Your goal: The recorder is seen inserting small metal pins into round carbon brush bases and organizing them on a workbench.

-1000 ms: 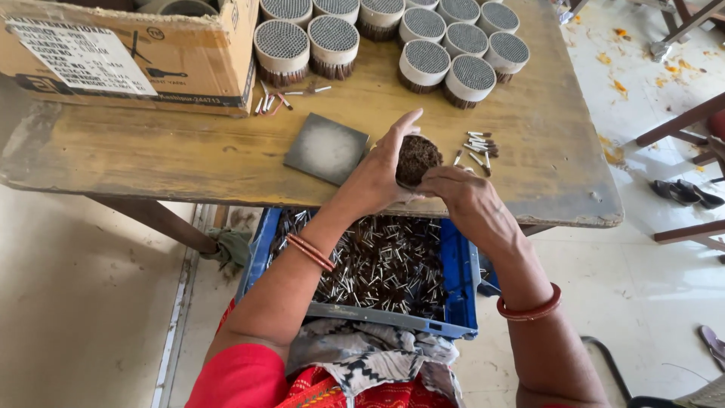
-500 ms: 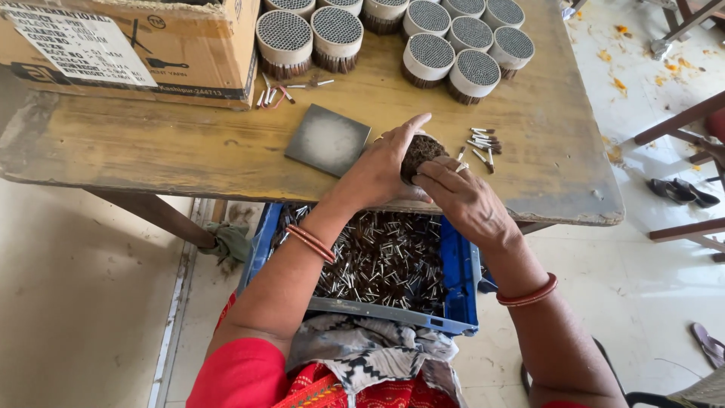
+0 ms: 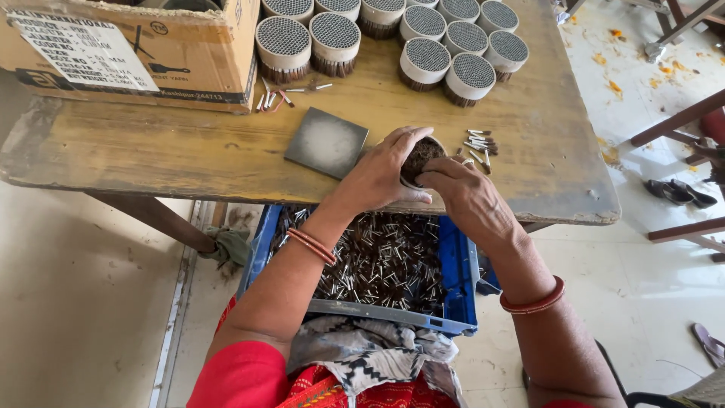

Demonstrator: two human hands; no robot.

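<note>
My left hand (image 3: 385,170) wraps around a round bundle (image 3: 421,156) of small dark sticks, holding it tilted at the near edge of the wooden table (image 3: 151,151). My right hand (image 3: 464,193) rests against the bundle's open face, fingers pinched on the sticks there. A few loose sticks (image 3: 479,145) lie on the table just right of the hands. Below the hands, on my lap, a blue crate (image 3: 461,279) is filled with several loose sticks. A grey square tile (image 3: 326,142) lies flat to the left of my left hand.
Several finished round bundles (image 3: 423,60) stand in rows at the table's far side. A cardboard box (image 3: 128,49) sits at the far left. Wooden furniture legs (image 3: 680,121) and sandals (image 3: 680,193) are on the floor to the right.
Both hands have stayed on the bundle; the fingers shifted slightly on its face and the view has drifted a little.
</note>
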